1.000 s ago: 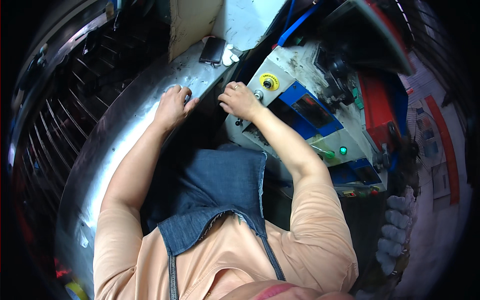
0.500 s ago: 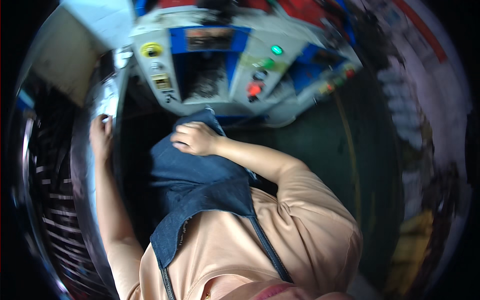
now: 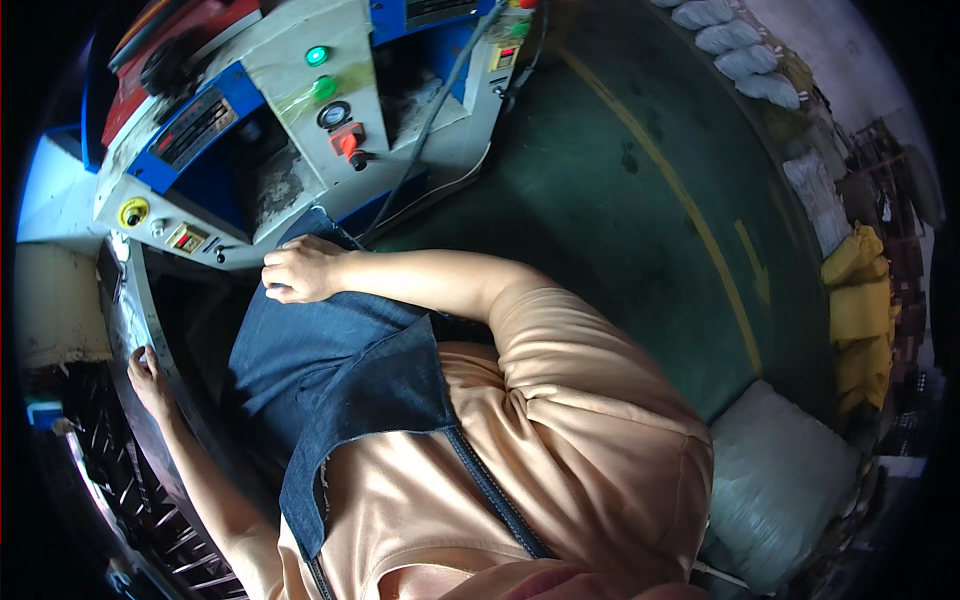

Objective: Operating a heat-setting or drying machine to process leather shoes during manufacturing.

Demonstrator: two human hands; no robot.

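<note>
My left hand [image 3: 150, 382] is at the left, over a long grey metal ledge [image 3: 145, 310]. Its fingers are drawn together, and anything small between them is too tiny to make out. Across my body, my right hand [image 3: 303, 270] rests on the dark blue denim apron [image 3: 340, 350] over my lap. The fingers of that hand are loosely curled, with nothing showing in them; its palm is hidden. Just beyond it stands a grey and blue machine [image 3: 290, 75] with lit green buttons, a round gauge [image 3: 334, 115] and a red switch [image 3: 350, 146].
A dark green floor [image 3: 570, 200] with yellow lines lies to the right. A large pale sack [image 3: 780, 480] stands close at my right, with yellow sacks [image 3: 858, 310] and several white bags [image 3: 745, 60] farther off. Dark rods [image 3: 100, 440] lie in rows beyond the ledge at left.
The view has swung to the right, so the machine appears farther left and more floor and sacks show. My right hand stays on the apron, and my left hand stays by the ledge.
</note>
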